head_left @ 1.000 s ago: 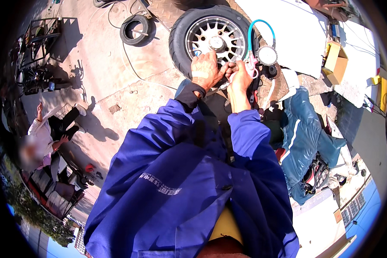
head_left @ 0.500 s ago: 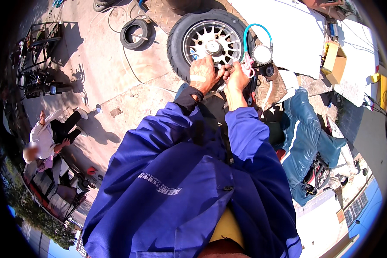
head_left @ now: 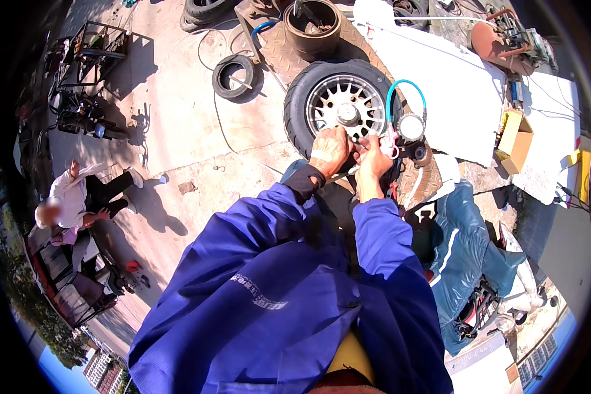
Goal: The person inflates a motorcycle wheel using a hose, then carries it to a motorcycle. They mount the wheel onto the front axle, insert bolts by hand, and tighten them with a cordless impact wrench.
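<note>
A black-tyred wheel (head_left: 299,98) with a spoked silver rim (head_left: 343,108) lies flat in front of me. My left hand (head_left: 331,151), with a pale patch on its back, is closed at the rim's near edge, its fingertips bent inward. Beside it, my right hand (head_left: 372,163) is closed too, thumb and fingers pinched together. What either hand pinches is hidden or too small to name. A pink clip-like piece (head_left: 389,142) is right beside my right fingers. Just to its right is a round white-faced gauge (head_left: 411,128), with a teal hose (head_left: 407,83) looping over from it.
Beyond the wheel stands a brown drum-like pot (head_left: 313,46) on a rusty metal plate (head_left: 262,29). A loose small tyre (head_left: 234,77) lies left. To the right are a white board (head_left: 440,92), an open cardboard box (head_left: 515,141) and a blue-grey cover (head_left: 456,243). Another person (head_left: 72,197) sits far left.
The view has shifted, so the wheel and surroundings appear lower and farther right; the pot now shows more fully. Both hands stay closed at the rim's near edge.
</note>
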`<action>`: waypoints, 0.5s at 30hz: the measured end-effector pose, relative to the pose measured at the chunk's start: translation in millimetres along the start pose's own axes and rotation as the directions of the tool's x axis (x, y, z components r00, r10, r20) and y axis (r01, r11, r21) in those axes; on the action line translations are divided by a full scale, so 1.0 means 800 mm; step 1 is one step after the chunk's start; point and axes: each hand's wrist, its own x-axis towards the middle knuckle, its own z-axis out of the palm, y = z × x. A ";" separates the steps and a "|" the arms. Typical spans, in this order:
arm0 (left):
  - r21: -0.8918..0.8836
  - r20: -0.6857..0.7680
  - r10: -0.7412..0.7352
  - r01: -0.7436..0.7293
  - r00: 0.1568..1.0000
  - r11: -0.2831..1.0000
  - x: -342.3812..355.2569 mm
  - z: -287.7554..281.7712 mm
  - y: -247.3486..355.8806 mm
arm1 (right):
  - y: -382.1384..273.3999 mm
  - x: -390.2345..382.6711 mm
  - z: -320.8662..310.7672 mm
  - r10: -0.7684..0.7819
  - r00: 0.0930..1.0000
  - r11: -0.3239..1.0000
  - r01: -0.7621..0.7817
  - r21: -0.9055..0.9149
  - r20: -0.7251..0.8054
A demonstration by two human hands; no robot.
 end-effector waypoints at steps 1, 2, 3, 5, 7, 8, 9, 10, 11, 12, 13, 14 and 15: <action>0.002 -0.027 0.028 -0.028 0.999 1.000 -0.005 -0.003 -0.002 | 0.001 0.000 0.001 0.011 1.000 1.000 -0.011 -0.007 0.016; -0.004 -0.048 0.061 -0.062 0.997 0.998 -0.009 -0.003 -0.002 | 0.001 -0.001 -0.001 0.017 1.000 1.000 -0.017 -0.013 0.022; -0.012 -0.009 0.038 -0.038 0.999 0.999 -0.009 -0.002 -0.004 | 0.005 -0.001 -0.004 0.025 0.999 1.000 -0.025 0.014 0.035; -0.012 0.050 0.067 -0.066 0.997 0.998 -0.003 -0.018 0.001 | 0.000 -0.006 -0.007 -0.038 0.995 0.999 0.041 -0.034 0.094; -0.033 0.153 0.097 -0.092 0.983 0.995 0.007 -0.023 -0.009 | -0.002 -0.011 -0.009 -0.079 0.984 0.992 0.093 -0.080 0.162; -0.051 0.233 0.096 -0.086 0.968 0.995 0.012 -0.030 -0.007 | -0.003 -0.012 -0.014 -0.111 0.977 0.987 0.130 -0.093 0.184; -0.066 0.243 0.150 -0.138 0.958 0.988 0.019 -0.025 -0.016 | -0.002 -0.009 -0.017 -0.103 0.974 0.989 0.122 -0.081 0.201; -0.080 0.258 0.199 -0.185 0.945 0.980 0.024 -0.026 -0.021 | -0.004 -0.012 -0.019 -0.090 0.972 0.992 0.107 -0.071 0.216; -0.092 0.230 0.195 -0.178 0.953 0.980 0.020 -0.027 -0.024 | -0.004 -0.020 -0.019 -0.090 0.969 0.994 0.102 -0.038 0.231; -0.104 0.203 0.190 -0.172 0.960 0.980 0.011 -0.029 -0.026 | -0.002 -0.027 -0.024 -0.080 0.961 0.997 0.081 0.007 0.263; -0.116 0.170 0.186 -0.168 0.968 0.979 0.008 -0.031 -0.025 | -0.007 -0.040 -0.024 -0.097 0.953 0.995 0.098 0.011 0.286; -0.130 0.123 0.181 -0.165 0.976 0.978 0.003 -0.029 -0.023 | -0.012 -0.053 -0.028 -0.110 0.948 0.994 0.111 0.014 0.299; -0.143 0.076 0.174 -0.162 0.982 0.976 -0.002 -0.027 -0.021 | -0.013 -0.056 -0.030 -0.105 0.950 0.994 0.108 0.008 0.296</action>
